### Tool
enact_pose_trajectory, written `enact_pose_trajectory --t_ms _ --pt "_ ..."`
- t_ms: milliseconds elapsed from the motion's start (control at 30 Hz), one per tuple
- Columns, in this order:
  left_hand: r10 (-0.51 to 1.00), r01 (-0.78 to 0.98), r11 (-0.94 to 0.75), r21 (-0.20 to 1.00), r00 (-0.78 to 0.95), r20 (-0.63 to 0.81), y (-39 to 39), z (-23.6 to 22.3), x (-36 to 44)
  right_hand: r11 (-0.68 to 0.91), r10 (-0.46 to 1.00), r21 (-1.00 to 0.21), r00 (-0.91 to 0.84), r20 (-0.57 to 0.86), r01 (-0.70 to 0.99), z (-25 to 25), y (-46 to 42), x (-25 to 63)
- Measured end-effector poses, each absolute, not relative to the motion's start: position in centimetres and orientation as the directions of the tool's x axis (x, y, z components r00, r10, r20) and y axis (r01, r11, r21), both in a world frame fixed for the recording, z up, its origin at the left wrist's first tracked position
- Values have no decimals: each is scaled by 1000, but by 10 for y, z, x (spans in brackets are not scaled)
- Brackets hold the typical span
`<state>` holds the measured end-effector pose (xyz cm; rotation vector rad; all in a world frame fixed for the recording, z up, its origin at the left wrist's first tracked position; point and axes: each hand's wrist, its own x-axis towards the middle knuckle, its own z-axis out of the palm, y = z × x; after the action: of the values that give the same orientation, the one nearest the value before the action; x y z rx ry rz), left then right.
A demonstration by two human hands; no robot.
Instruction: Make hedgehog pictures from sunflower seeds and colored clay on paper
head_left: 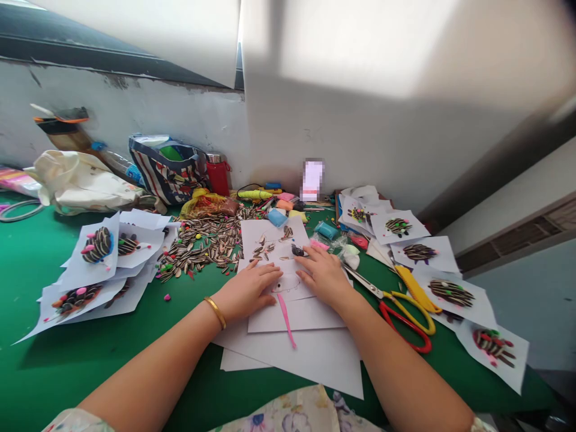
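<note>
My left hand (252, 288) lies flat with fingers stretched on a white sheet of paper (297, 317), a gold bangle (216, 313) at its wrist. My right hand (324, 273) rests on the same paper with fingers spread, its fingertips close to a small black lump (297, 249). Between the hands shows a small pencil drawing (288, 283) with a dark dot. A pink plastic modelling tool (286, 321) lies on the paper just below it. Loose sunflower seeds (264, 247) sit on the paper beyond my hands.
A pile of sunflower seeds (209, 240) spreads at the back left. Papers with seed-covered figures lie at left (92, 282) and right (454, 291). Scissors (407, 309) and a yellow cutter (416, 288) are beside my right forearm. Clay packets (326, 230), a red flask (218, 174) and bags (166, 171) stand behind.
</note>
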<state>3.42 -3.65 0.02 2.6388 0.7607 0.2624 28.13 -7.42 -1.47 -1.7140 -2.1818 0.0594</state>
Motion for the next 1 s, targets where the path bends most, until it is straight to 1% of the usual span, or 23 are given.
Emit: enact_pose_trajectory --t_ms 67,133,167,233,267,300,367,400,467,567,667,833,1000 --pt "563 479 -774 415 820 102 -37 2 35 260 944 -271 -185 273 927 -14 -73 281" --pt "626 507 -741 440 758 182 -39 3 36 295 923 -331 -178 341 896 -12 -73 282" --pt "673 525 -711 468 700 237 -40 4 37 329 906 -372 -178 385 868 -10 -74 282" --pt "767 532 -625 571 555 323 -41 4 38 409 866 -453 -180 466 792 -6 -77 280" --pt "807 512 -574 640 486 335 -41 4 39 442 850 -487 -178 496 753 -4 -80 277" --pt "840 474 -519 711 434 325 -41 4 40 466 840 -512 -179 512 721 -3 -83 273" --pt "886 357 -406 842 382 265 -42 5 42 485 836 -545 -178 520 684 -3 -89 265" --pt "900 294 -350 890 370 232 -42 5 43 478 840 -556 -168 517 680 -3 -92 262" --pt "917 180 -261 949 353 185 -44 7 46 430 862 -581 -122 492 691 -3 -96 257" --pt "929 65 -177 982 341 145 -46 11 48 354 906 -632 -85 414 690 -2 -98 256" --pt "927 0 -135 991 353 127 -49 13 49 362 920 -667 -137 366 652 0 -98 257" --pt "914 9 -214 977 355 197 -51 12 51 352 929 -717 -134 344 602 0 -98 256" --pt "920 -12 -149 989 366 143 -53 14 52 359 929 -732 -141 343 579 -2 -97 255"
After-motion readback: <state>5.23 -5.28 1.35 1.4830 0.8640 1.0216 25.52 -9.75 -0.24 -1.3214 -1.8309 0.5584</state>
